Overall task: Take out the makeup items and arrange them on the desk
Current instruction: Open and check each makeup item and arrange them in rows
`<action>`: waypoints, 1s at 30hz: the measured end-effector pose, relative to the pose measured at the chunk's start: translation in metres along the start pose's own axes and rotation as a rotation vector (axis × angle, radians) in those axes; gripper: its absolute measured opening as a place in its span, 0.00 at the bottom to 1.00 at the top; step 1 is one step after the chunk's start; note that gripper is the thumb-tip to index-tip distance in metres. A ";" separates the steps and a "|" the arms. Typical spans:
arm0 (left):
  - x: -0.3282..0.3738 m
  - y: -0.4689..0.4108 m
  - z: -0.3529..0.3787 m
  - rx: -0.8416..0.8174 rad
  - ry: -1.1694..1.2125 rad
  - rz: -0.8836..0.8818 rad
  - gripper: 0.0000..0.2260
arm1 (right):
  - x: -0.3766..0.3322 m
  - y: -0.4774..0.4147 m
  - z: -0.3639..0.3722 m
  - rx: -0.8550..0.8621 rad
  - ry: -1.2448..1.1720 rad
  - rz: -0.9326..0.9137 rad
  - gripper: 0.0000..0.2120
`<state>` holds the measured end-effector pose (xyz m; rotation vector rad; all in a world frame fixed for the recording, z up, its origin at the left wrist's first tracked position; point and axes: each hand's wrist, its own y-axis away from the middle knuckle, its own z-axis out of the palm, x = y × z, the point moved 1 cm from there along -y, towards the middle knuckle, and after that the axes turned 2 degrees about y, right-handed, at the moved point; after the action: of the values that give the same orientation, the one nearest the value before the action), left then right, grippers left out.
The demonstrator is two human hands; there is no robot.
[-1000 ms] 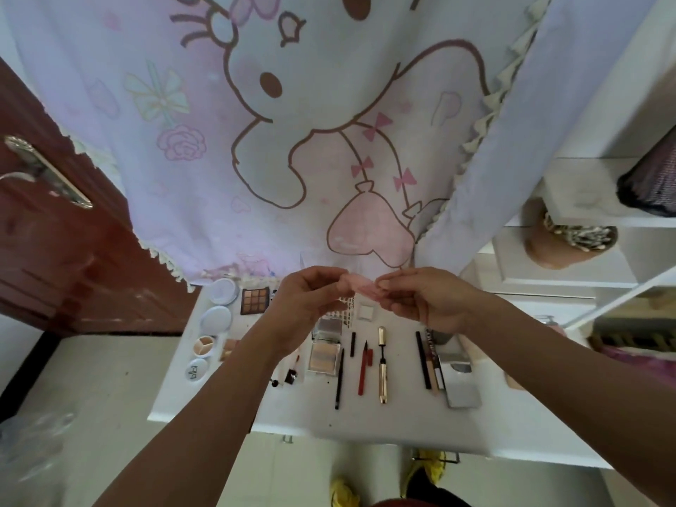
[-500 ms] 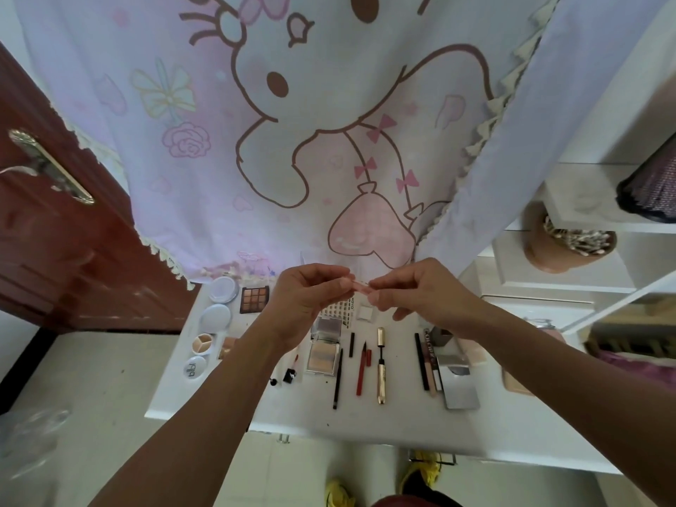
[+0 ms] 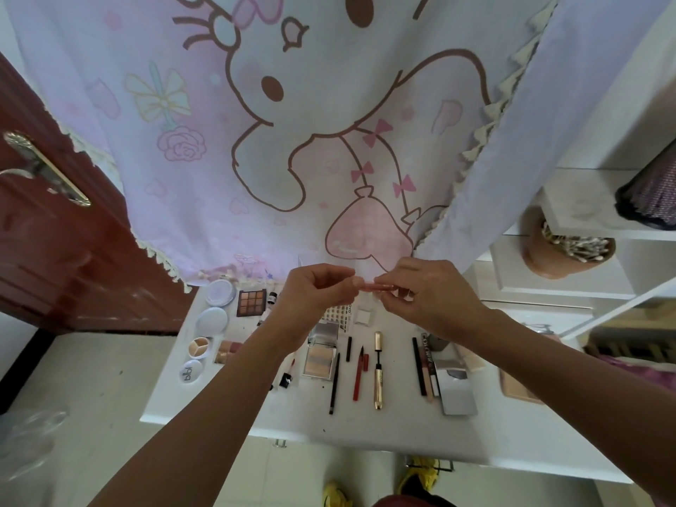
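Above the white desk both hands meet over a small pink tube. My left hand pinches its left end, and my right hand pinches the right part. Laid out on the desk are round compacts, an eyeshadow palette, a highlighter palette, a black pencil, a red liner, a gold mascara and a silver mirror case.
A cartoon curtain hangs behind the desk. A red-brown door with a metal handle stands at left. White shelves at right hold a pink cup of cotton swabs. Yellow shoes show below the desk edge.
Both hands have stayed together above the desk's far side, fingers shifting on the pink tube. More of the tube now shows between the fingertips.
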<state>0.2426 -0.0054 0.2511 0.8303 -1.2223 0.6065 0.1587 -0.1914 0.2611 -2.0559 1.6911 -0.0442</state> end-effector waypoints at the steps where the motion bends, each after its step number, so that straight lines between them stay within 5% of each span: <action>1: 0.002 0.000 0.001 -0.001 -0.046 0.009 0.18 | 0.001 0.000 0.001 0.002 0.016 -0.005 0.09; 8: 0.008 -0.001 0.001 -0.005 -0.076 -0.004 0.23 | 0.005 0.001 0.005 0.047 -0.081 0.002 0.09; 15: 0.003 0.000 -0.002 -0.116 0.185 -0.096 0.14 | 0.009 0.002 0.006 0.156 -0.164 -0.033 0.13; 18: 0.002 0.000 0.002 -0.054 0.089 -0.061 0.09 | 0.012 0.005 0.006 0.218 -0.010 -0.085 0.11; 30: 0.010 0.003 0.010 0.016 -0.169 0.089 0.17 | 0.015 0.009 0.005 0.213 0.079 -0.126 0.08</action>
<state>0.2376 -0.0124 0.2630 0.8574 -1.4155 0.6283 0.1550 -0.2045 0.2492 -2.0188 1.5274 -0.3366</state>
